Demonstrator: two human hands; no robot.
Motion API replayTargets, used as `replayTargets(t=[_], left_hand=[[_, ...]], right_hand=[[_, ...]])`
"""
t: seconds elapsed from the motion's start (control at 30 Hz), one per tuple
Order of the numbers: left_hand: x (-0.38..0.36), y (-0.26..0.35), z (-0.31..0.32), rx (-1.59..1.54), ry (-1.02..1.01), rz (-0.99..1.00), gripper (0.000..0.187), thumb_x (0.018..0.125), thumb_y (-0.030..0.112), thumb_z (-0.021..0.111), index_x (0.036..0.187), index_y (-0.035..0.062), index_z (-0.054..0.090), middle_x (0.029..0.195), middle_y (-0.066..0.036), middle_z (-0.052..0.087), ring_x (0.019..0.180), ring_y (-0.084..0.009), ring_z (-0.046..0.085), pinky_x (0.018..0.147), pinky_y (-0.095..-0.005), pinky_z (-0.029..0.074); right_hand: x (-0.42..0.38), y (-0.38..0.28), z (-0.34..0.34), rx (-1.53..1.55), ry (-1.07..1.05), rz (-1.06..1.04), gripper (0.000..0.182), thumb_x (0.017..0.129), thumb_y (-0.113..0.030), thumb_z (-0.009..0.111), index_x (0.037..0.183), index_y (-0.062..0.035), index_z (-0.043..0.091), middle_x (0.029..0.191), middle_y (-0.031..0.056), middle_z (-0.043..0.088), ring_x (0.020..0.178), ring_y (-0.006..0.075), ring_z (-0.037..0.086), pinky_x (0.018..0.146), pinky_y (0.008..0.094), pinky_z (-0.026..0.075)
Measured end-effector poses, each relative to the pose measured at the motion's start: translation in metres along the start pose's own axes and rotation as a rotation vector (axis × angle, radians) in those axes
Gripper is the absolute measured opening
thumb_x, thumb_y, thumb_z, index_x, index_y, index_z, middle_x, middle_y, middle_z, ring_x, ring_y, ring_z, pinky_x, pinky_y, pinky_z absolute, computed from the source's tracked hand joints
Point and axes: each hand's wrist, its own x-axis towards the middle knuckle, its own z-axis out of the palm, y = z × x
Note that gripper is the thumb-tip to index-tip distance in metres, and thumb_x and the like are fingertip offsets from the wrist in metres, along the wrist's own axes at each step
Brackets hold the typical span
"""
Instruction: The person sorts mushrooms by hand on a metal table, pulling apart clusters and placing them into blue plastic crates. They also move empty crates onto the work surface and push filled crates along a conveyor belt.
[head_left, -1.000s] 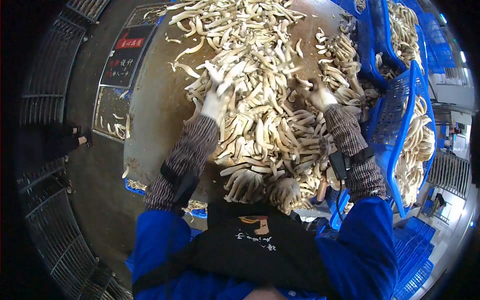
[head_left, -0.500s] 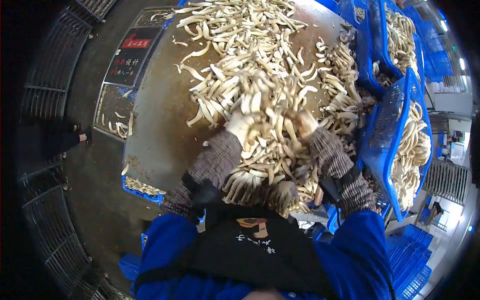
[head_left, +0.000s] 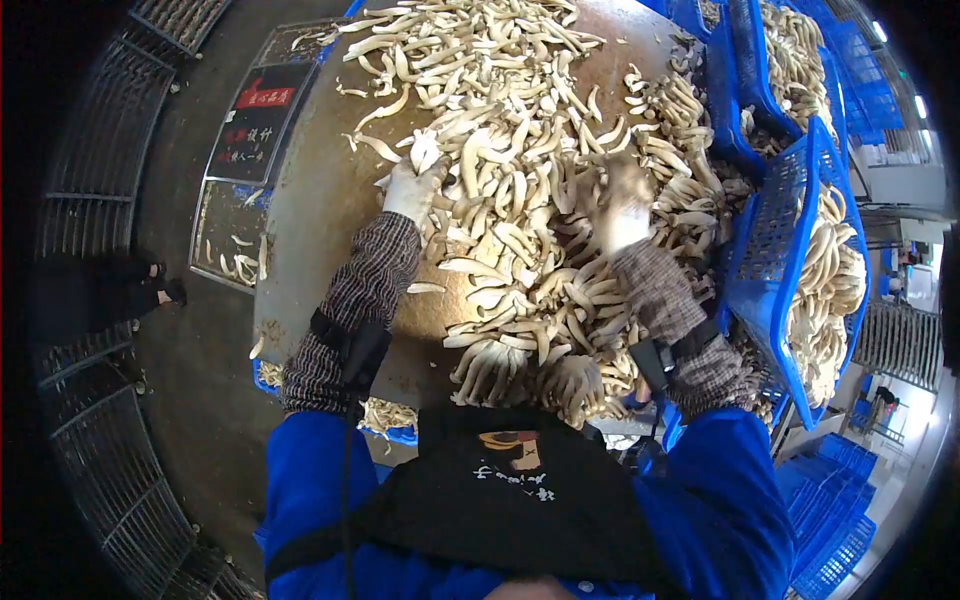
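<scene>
A big heap of long pale mushrooms [head_left: 500, 160] spreads over the metal table [head_left: 320, 200]. At the left edge of the heap, my left hand [head_left: 410, 192], in a white glove, is closed around a mushroom [head_left: 425, 152] whose pale end sticks up past the fingers. My right hand [head_left: 622, 205], also gloved, is over the right part of the heap, close to brownish mushrooms. Motion smears its fingers, and I cannot tell what they hold. Nearer my apron, bunches of mushrooms [head_left: 490, 370] lie side by side at the table's front edge.
Blue baskets [head_left: 775, 270] filled with mushrooms line the right side of the table. More blue crates [head_left: 820, 500] are stacked at lower right. A black sign panel [head_left: 255, 120] adjoins the table's left side. Metal racks [head_left: 105, 150] and a person's feet [head_left: 170, 285] are at far left.
My left hand has moved left and away from me, out of the heap's middle, and now grips a mushroom. My right hand has shifted slightly farther forward. The mushrooms between them lie differently.
</scene>
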Motion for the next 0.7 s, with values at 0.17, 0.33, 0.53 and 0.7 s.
replayTargets(t=[0.17,0.33,0.53,0.7], left_hand=[[-0.004,0.008,-0.001,0.428,-0.013,0.134,0.043,0.081,0.016,0.069,0.116,-0.0037,0.054,0.108,-0.012,0.064,0.096,-0.0201,0.060,0.086,-0.0325,0.047],[-0.013,-0.013,-0.009,0.163,-0.023,0.252,0.048,0.076,-0.001,0.069,0.120,-0.0012,0.051,0.104,-0.008,0.063,0.090,-0.0159,0.061,0.080,-0.0277,0.048],[-0.078,-0.034,0.023,-0.486,-0.347,-0.259,0.045,0.076,0.003,0.069,0.118,0.0012,0.052,0.101,-0.007,0.061,0.079,-0.0155,0.059,0.066,-0.0279,0.051],[-0.050,-0.056,0.001,-0.399,-0.082,-0.123,0.038,0.081,-0.001,0.059,0.118,-0.0015,0.050,0.100,-0.006,0.060,0.086,-0.0147,0.059,0.076,-0.0280,0.050]], right_hand=[[-0.034,-0.092,0.035,-0.063,-0.524,-0.153,0.040,0.077,-0.034,0.066,0.103,-0.0044,0.060,0.106,0.0135,0.053,0.095,0.0306,0.052,0.083,0.0441,0.041],[-0.028,-0.091,0.037,0.384,-0.491,0.175,0.035,0.080,-0.026,0.068,0.101,-0.0007,0.058,0.094,0.0165,0.060,0.090,0.0306,0.057,0.080,0.0404,0.046],[-0.046,-0.120,0.029,1.579,-0.653,0.455,0.048,0.088,-0.007,0.059,0.132,-0.0009,0.040,0.097,0.0086,0.060,0.084,0.0128,0.057,0.072,0.0256,0.049],[-0.053,-0.086,0.023,0.974,-0.665,0.273,0.051,0.085,-0.026,0.065,0.128,-0.0044,0.047,0.113,0.0149,0.062,0.097,0.0282,0.062,0.081,0.0388,0.049]])
